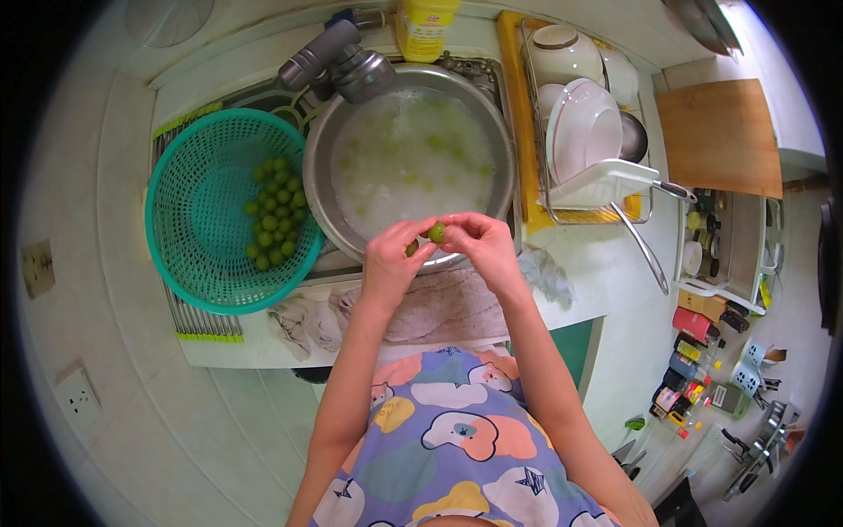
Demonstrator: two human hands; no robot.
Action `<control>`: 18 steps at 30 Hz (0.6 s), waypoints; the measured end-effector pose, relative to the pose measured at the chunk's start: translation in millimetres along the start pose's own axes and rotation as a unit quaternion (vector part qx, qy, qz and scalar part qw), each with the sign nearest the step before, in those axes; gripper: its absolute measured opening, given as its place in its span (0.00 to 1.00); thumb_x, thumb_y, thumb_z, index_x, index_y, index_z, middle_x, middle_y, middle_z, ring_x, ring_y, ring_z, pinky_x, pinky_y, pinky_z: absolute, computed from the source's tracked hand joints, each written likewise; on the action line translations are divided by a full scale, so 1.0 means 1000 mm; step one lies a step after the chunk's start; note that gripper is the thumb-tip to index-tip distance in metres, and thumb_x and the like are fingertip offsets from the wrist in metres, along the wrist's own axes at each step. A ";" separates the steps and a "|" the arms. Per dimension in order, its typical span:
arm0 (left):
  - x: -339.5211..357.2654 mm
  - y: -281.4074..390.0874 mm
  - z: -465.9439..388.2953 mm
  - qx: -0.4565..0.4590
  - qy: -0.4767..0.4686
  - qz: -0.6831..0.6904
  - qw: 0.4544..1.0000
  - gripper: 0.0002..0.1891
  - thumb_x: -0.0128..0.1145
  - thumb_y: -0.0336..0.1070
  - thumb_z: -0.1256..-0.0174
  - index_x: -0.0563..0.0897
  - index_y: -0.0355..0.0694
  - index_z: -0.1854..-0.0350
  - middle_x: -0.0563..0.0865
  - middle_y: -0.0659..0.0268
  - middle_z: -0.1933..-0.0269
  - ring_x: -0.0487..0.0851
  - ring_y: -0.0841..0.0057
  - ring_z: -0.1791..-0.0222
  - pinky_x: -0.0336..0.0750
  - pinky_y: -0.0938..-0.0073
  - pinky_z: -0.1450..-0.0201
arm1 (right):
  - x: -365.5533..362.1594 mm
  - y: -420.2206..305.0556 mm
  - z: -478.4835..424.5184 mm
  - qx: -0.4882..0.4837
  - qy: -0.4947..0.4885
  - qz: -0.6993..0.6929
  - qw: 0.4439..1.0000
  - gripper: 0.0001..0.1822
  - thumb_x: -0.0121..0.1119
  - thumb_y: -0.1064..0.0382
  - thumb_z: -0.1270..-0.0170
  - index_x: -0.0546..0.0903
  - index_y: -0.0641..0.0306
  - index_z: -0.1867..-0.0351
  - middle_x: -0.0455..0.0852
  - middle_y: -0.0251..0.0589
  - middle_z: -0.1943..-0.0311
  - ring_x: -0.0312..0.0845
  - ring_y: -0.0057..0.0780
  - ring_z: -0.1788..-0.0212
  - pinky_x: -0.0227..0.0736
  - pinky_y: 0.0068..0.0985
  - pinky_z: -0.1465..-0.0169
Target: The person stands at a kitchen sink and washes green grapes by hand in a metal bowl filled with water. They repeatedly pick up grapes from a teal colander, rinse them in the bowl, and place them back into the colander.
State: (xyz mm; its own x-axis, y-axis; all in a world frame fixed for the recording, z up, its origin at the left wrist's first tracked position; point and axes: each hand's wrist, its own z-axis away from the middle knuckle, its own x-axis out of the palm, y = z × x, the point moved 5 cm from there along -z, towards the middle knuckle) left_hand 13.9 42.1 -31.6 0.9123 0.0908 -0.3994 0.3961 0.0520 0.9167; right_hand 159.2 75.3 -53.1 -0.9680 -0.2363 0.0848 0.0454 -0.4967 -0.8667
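Observation:
My left hand [393,258] and my right hand [485,249] meet over the near rim of a wide metal basin [315,155]. Their fingertips pinch a green grape [436,232] between them. A second grape [411,248] is tucked in the fingers of my left hand. Cloudy, whitish water [402,191] fills the basin, with many blurred green grapes in it. To the left stands a turquoise plastic colander [191,263], with a pile of green grapes [276,214] resting against its right side.
A grey faucet [359,72] reaches over the basin's back rim. Behind it stands a yellow container [427,33]. At right, a wire dish rack [560,214] holds bowls and plates; a ladle handle [642,250] juts toward me. A damp towel [435,306] lies along the sink's front edge.

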 end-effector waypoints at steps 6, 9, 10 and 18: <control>-0.002 0.006 0.007 0.032 0.030 0.030 0.999 0.17 0.66 0.26 0.51 0.84 0.37 0.55 0.85 0.61 0.63 0.82 0.73 0.70 0.77 0.77 0.67 | -0.002 -0.009 0.005 0.021 -0.022 -0.045 0.999 0.09 0.62 0.69 0.41 0.83 0.73 0.61 0.86 0.40 0.66 0.81 0.21 0.64 0.78 0.19 0.60; -0.003 0.005 0.007 0.008 0.027 0.056 0.998 0.16 0.66 0.27 0.50 0.84 0.36 0.56 0.85 0.60 0.64 0.83 0.73 0.70 0.77 0.76 0.66 | -0.003 -0.009 0.006 0.030 -0.025 -0.094 0.995 0.09 0.61 0.69 0.40 0.83 0.73 0.61 0.85 0.41 0.64 0.81 0.22 0.63 0.79 0.19 0.59; -0.004 0.005 0.007 -0.006 0.025 0.065 0.998 0.16 0.66 0.27 0.50 0.84 0.35 0.57 0.85 0.60 0.65 0.83 0.74 0.70 0.77 0.76 0.66 | -0.003 -0.011 0.009 0.020 -0.011 -0.097 0.995 0.09 0.60 0.69 0.40 0.83 0.73 0.60 0.85 0.41 0.64 0.81 0.22 0.63 0.79 0.19 0.59; -0.004 -0.001 0.008 -0.084 -0.018 0.172 0.981 0.13 0.66 0.28 0.47 0.84 0.32 0.58 0.86 0.63 0.67 0.83 0.79 0.72 0.76 0.80 0.68 | 0.000 -0.015 0.011 0.030 -0.049 -0.078 0.995 0.10 0.59 0.69 0.39 0.83 0.71 0.57 0.84 0.38 0.67 0.80 0.21 0.67 0.78 0.18 0.60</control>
State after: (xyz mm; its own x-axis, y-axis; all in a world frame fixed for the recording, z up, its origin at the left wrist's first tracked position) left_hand 10.9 34.3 -31.3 0.9932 0.0976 -0.0641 0.0448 0.1878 0.9812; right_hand 161.2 73.4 -35.0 -0.9360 -0.2302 0.2662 -0.0866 -0.5825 -0.8082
